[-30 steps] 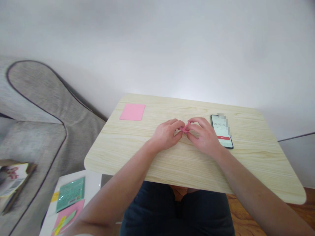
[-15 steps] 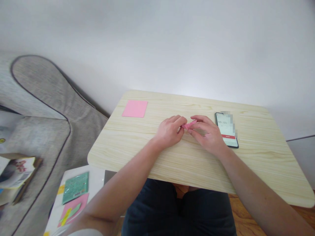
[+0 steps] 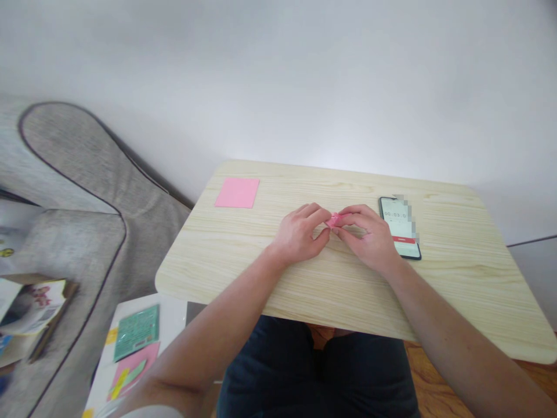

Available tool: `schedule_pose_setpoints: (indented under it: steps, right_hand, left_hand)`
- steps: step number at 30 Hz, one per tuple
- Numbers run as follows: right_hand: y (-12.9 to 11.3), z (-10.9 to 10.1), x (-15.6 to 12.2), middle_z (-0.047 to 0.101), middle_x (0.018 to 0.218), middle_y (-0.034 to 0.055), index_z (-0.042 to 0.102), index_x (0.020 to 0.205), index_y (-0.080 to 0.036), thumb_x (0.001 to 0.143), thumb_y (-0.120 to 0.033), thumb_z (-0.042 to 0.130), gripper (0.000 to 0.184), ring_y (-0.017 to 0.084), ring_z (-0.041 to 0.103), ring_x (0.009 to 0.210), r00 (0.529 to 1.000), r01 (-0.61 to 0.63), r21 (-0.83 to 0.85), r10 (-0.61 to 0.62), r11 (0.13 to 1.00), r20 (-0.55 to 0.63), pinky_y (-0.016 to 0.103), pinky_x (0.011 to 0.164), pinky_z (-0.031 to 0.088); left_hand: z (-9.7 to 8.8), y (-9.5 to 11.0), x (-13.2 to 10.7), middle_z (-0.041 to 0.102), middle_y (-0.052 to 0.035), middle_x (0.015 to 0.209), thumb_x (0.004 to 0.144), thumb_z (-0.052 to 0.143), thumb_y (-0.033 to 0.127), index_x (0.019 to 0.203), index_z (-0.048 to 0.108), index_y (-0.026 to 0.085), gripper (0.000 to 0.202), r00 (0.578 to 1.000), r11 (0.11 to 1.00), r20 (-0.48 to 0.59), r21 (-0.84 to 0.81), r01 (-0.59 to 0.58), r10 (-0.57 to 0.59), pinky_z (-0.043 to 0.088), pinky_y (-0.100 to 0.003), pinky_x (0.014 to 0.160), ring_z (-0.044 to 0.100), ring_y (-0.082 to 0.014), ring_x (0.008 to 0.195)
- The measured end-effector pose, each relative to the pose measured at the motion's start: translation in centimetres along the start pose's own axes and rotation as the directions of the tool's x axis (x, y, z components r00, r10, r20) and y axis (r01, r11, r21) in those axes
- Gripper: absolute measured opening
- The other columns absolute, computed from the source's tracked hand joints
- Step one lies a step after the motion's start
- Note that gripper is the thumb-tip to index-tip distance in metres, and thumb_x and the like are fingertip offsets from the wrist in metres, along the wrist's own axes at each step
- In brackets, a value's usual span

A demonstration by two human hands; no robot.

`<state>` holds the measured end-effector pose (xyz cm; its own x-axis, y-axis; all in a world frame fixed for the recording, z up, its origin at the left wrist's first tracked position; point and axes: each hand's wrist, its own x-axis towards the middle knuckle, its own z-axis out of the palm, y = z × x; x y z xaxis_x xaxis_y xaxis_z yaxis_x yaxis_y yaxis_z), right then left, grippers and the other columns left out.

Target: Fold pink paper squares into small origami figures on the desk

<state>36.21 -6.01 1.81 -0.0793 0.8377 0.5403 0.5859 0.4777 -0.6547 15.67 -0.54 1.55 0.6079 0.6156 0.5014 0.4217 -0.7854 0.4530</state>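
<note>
Between my two hands is a small folded piece of pink paper (image 3: 334, 220), held just over the middle of the table (image 3: 287, 296). My left hand (image 3: 300, 232) pinches its left side between thumb and fingers. On the other side, the thumb and fingers of my right hand (image 3: 368, 235) grip the paper as well. Fingertips cover part of it, so its exact folded shape cannot be made out. A flat square of pink paper (image 3: 237, 193) lies apart at the table's far left.
A phone (image 3: 400, 227) showing a timer lies just right of my right hand. Lower left, a white surface (image 3: 172, 316) bears a green packet (image 3: 137, 332) and pink paper pieces. A grey sofa (image 3: 82, 168) with an open box (image 3: 37, 313) stands at left; a white wall rises behind.
The folded pink paper has turned between my fingers and shows a broader face. My right fingers have closed in on it. The flat pink square stays put.
</note>
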Motion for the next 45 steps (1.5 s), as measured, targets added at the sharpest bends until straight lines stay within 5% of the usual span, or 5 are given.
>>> schedule_pose_setpoints:
  steps: [19, 31, 37, 41, 45]
  right_hand:
    - [0.6, 0.5, 0.0, 0.070, 0.086, 0.0004, 0.064, 0.095, -0.025, 0.087, -0.035, 0.074, 0.016, 0.018, 0.066, 0.074, 0.901, -0.398, 0.247, 0.427, 0.884, -0.074, 0.033, 0.065, 0.051]
    - [0.6, -0.5, 0.4, 0.073, 0.090, 0.0021, 0.073, 0.104, -0.025, 0.076, -0.037, 0.082, 0.031, 0.018, 0.068, 0.074, 0.758, -0.639, 0.430, 0.617, 0.638, 0.212, 0.032, 0.062, 0.056]
    - [0.6, -1.4, 0.3, 0.074, 0.077, 0.0012, 0.078, 0.084, -0.022, 0.079, -0.034, 0.077, 0.013, 0.015, 0.064, 0.067, 0.748, -0.663, 0.355, 0.584, 0.659, 0.314, 0.030, 0.068, 0.054]
    - [0.4, -1.2, 0.3, 0.074, 0.076, 0.0009, 0.075, 0.082, -0.022, 0.077, -0.032, 0.078, 0.012, 0.015, 0.066, 0.067, 0.753, -0.656, 0.400, 0.591, 0.639, 0.289, 0.030, 0.067, 0.056]
    - [0.7, -0.7, 0.2, 0.074, 0.074, 0.0017, 0.071, 0.078, -0.022, 0.077, -0.032, 0.078, 0.013, 0.017, 0.067, 0.064, 0.758, -0.637, 0.419, 0.627, 0.647, 0.183, 0.032, 0.063, 0.057]
  left_hand:
    - [1.0, 0.2, 0.0, 0.066, -0.0071, 0.118, 0.099, 0.048, 0.013, 0.119, 0.065, 0.023, 0.028, 0.989, 0.974, 0.007, 0.174, -0.144, 0.145, 0.053, -0.032, 0.084, 0.061, -0.0195, 0.103]
    - [0.8, 0.5, 0.0, 0.067, -0.0075, 0.123, 0.101, 0.048, 0.015, 0.106, 0.068, 0.024, 0.022, 0.972, 0.942, -0.015, 0.248, -0.224, 0.235, 0.051, -0.036, 0.089, 0.062, -0.0193, 0.104]
    - [0.8, 0.5, 0.0, 0.065, -0.0075, 0.129, 0.098, 0.050, 0.011, 0.104, 0.068, 0.025, 0.023, 0.962, 0.946, -0.056, 0.203, -0.251, 0.267, 0.053, -0.038, 0.090, 0.062, -0.0208, 0.108]
    - [1.1, 0.5, 0.0, 0.065, -0.0098, 0.129, 0.098, 0.045, 0.010, 0.119, 0.064, 0.024, 0.032, 0.970, 0.980, -0.147, 0.047, -0.191, 0.196, 0.054, -0.037, 0.093, 0.062, -0.0199, 0.112]
    - [1.3, 0.6, 0.1, 0.070, -0.0086, 0.117, 0.099, 0.045, 0.016, 0.130, 0.057, 0.020, 0.034, 0.975, 0.959, -0.159, -0.263, 0.109, -0.154, 0.055, -0.029, 0.082, 0.066, -0.0147, 0.094]
